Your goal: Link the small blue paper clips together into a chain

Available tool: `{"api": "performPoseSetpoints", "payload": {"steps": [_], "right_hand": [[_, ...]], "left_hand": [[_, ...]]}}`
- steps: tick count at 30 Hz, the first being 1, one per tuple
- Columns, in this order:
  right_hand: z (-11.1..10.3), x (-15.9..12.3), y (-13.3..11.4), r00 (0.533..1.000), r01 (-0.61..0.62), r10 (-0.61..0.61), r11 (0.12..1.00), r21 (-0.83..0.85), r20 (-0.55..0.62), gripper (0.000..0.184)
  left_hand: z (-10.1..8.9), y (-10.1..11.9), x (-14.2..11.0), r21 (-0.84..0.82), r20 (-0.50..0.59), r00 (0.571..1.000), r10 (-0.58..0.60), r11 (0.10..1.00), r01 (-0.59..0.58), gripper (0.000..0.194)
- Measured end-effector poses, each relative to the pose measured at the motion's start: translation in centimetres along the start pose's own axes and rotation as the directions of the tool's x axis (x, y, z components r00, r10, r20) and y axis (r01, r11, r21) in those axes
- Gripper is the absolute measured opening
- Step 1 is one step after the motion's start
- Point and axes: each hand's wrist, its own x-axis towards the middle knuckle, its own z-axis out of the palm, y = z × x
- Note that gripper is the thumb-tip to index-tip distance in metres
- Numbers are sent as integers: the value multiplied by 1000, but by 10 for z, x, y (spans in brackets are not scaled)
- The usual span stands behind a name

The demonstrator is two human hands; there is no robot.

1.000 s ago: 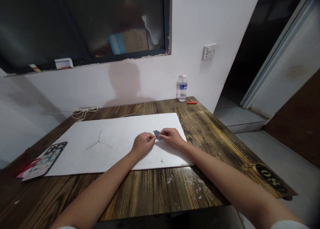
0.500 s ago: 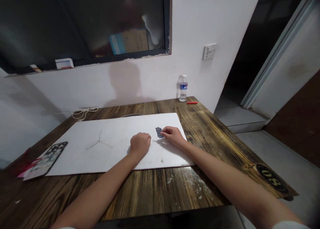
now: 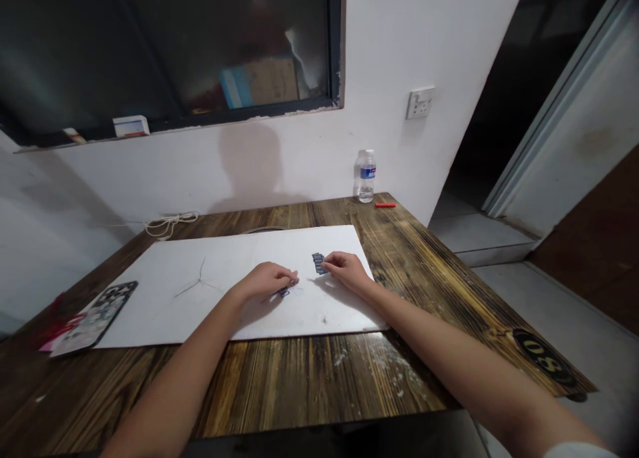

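Observation:
My right hand [image 3: 345, 269] is closed in a pinch above the right part of a white board [image 3: 164, 325]. Between thumb and fingers it grips a small dark blue-grey striped piece [image 3: 317, 263], made of several narrow bars side by side. To its left, my left hand [image 3: 267, 279] hangs low over the board, fingertips drawn together. Just under those fingers shows a small blue-edged rectangular piece [image 3: 284, 292]; I cannot tell whether it is held or lies on the board. Faint marks are near it. Thin dark three-armed lines [image 3: 200, 281] are on the board's left half.
A patterned phone-like slab [image 3: 97, 318] lies over the board's left edge, beside red material [image 3: 62, 331]. At the back of the wooden table [image 3: 279, 378] are a white cable [image 3: 170, 225], a water bottle [image 3: 367, 177] and a red stick [image 3: 385, 205]. The wall stands behind.
My left hand has turned from a fist to a lower, stretched pinch, and its wrist has shifted left. The blue-edged piece now shows beneath it. My right hand keeps its grip in place.

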Motion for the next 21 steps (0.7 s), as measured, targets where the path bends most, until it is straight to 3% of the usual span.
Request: {"api": "performPoseSetpoints", "payload": {"steps": [4,11,18,21], "right_hand": [[0,1,1,1000,0,0,1000,-2,-1,23],[1,1,5,1000,10,-10,1000,-6,-5,24],[1,2,4,1000,-3,3,1000,0,-13,22],[1,1,3,1000,-2,1,1000,-12,-14,22]], "left_hand": [[-9,-13,-1,-218,95,996,3,976,18,27],[-25,-18,-7,-342,303,947,104,940,6,49],[-17,-29,-4,-391,274,951,139,920,-22,53],[-8,-30,-1,-405,200,973,112,914,-22,48]]}}
